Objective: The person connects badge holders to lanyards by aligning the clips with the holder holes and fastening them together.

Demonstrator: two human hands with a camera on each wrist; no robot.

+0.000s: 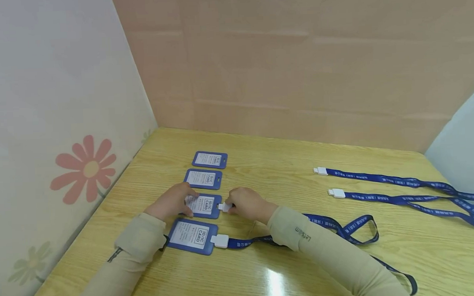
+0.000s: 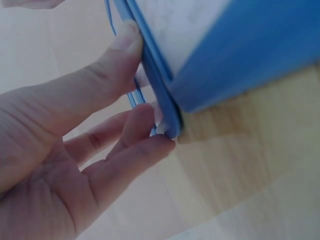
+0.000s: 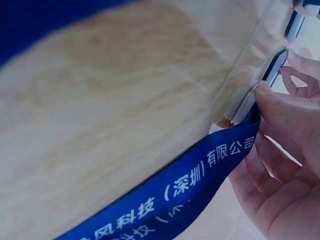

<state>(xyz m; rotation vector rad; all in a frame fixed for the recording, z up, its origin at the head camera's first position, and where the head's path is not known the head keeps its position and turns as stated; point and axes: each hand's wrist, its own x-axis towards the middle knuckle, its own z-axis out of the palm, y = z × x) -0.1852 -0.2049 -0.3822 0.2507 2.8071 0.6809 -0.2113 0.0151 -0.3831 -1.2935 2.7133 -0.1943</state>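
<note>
The left hand (image 1: 175, 201) holds a blue card holder (image 1: 207, 205) by its left end; in the left wrist view the thumb and fingers (image 2: 125, 37) grip the holder's edge (image 2: 160, 95). At the holder's slotted end, the right hand (image 1: 248, 203) pinches a white clip (image 1: 225, 207), which meets the slot; whether it is fastened I cannot tell. The right wrist view shows the right hand (image 3: 280, 155) on the clip end of a blue lanyard (image 3: 200, 170) with white lettering. Just nearer lies another holder (image 1: 191, 236) with a white clip (image 1: 220, 241) and lanyard at its end.
Two more blue card holders (image 1: 209, 160) (image 1: 203, 178) lie behind the hands on the wooden table (image 1: 269, 155). At the right, two blue lanyards (image 1: 375, 176) (image 1: 382, 199) stretch out with white clips facing left. A patterned wall (image 1: 59, 85) borders the left side.
</note>
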